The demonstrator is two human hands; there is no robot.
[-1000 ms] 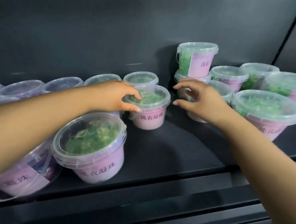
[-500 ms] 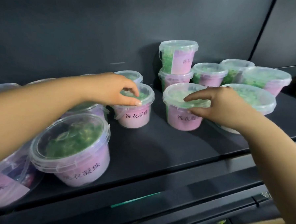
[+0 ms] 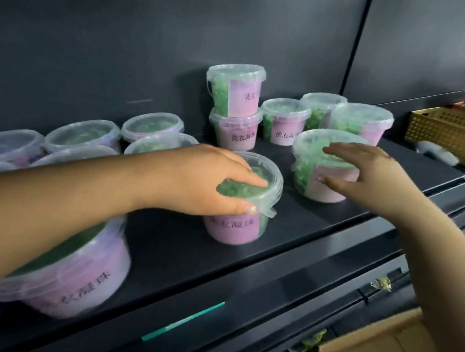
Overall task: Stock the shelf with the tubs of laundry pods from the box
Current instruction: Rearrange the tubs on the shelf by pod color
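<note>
Bottom right, nearest: cardboard box [image 3: 373, 350] corner, lower than the shelf [image 3: 184, 256]. Near-left tub [image 3: 81, 270] sits at the shelf front, blurred, partly under the left forearm. Mid-shelf: left hand [image 3: 199, 179] grips the centre tub [image 3: 236, 230] from above, with its fingers [image 3: 255, 181] curled over the lid and thumb clamped on the front rim. Tub is upright, standing on the shelf. Right of it, apart: right tub [image 3: 307, 166], upright. Right hand [image 3: 368, 177] is over it, fingers spread and fairly straight across the lid, thumb beside the label. Can't tell if it's actually touching. Behind: stacked pair [image 3: 235, 106], one tub on another, single tubs [image 3: 284, 116] to its right, back-left tubs [image 3: 82, 134] in a cluster. Far right: gold basket [image 3: 443, 133].
</note>
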